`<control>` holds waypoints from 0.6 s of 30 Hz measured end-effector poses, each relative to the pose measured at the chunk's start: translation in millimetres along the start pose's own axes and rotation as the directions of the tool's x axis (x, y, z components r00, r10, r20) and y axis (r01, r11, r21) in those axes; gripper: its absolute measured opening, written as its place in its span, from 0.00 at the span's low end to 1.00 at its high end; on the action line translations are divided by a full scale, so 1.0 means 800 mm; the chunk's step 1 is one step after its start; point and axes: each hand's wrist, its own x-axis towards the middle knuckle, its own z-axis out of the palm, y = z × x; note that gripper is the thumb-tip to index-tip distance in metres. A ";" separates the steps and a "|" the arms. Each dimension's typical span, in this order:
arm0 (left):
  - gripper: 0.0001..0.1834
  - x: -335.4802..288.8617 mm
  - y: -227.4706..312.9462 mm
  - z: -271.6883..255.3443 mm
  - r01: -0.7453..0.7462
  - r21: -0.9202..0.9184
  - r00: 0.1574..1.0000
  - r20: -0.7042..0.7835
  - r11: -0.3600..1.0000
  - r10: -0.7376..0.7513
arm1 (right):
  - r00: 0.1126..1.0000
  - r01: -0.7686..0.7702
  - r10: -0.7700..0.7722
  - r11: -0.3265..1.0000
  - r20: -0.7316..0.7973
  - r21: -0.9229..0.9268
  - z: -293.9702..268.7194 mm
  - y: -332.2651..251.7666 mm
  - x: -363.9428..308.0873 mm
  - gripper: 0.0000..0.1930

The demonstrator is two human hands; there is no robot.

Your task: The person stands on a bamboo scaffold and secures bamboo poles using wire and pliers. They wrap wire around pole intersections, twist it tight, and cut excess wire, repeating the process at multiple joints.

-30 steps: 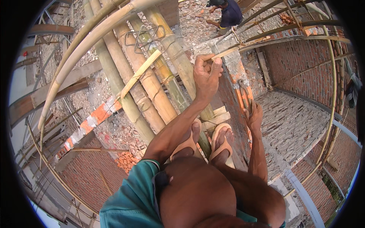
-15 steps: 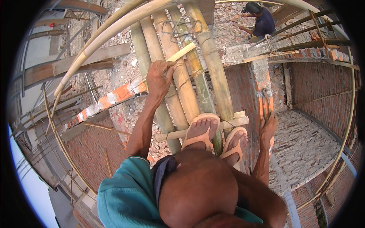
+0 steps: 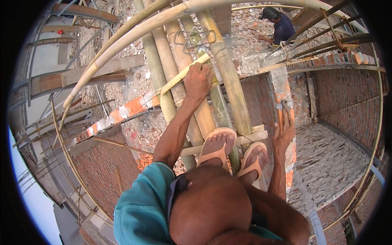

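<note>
A pale split-bamboo strip [image 3: 175, 82] lies slantwise across several thick bamboo poles [image 3: 226, 73]. My left hand [image 3: 198, 79] is closed at the strip's right end, its fingertips partly hidden beneath the knuckles. Just beyond that hand, a bent loop of wire [image 3: 212, 36] rests on the poles. At the right, my right hand [image 3: 284, 134] is wrapped around the handles of metal pincers [image 3: 285, 104], over the top of a narrow brick wall [image 3: 289, 161]. The pincers' rounded head points away from me. My sandalled feet [image 3: 216, 145] stand on the poles near a short crosspiece [image 3: 245, 139].
Long curved bamboo poles [image 3: 134, 34] arch across the far left. Another person [image 3: 281, 28] is bent over rubble [image 3: 247, 45] at the far right. Brick walls [image 3: 98, 163] drop away below on both sides. Wooden beams [image 3: 87, 75] stand at the left.
My left hand has moved right along the strip, uncovering its left end. The right hand stays by the brick wall with the pincers. The view has shifted slightly.
</note>
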 end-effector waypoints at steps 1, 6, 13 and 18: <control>0.11 0.001 0.001 0.002 -0.001 -0.002 0.999 -0.037 1.000 0.001 | 1.000 0.013 -0.013 1.000 -0.007 0.017 0.000 -0.004 -0.001 0.27; 0.11 0.005 -0.002 0.014 0.029 0.050 0.999 -0.023 0.998 -0.028 | 1.000 0.004 -0.006 0.997 0.025 0.078 0.001 -0.008 -0.005 0.26; 0.10 0.003 0.004 0.006 0.035 0.072 0.999 0.033 0.997 -0.037 | 0.999 0.038 -0.038 0.997 0.005 0.064 0.003 -0.008 -0.007 0.25; 0.10 -0.015 0.024 -0.034 0.091 -0.075 0.994 0.060 0.993 -0.087 | 0.999 0.039 -0.039 0.997 0.002 0.074 -0.017 -0.032 0.000 0.23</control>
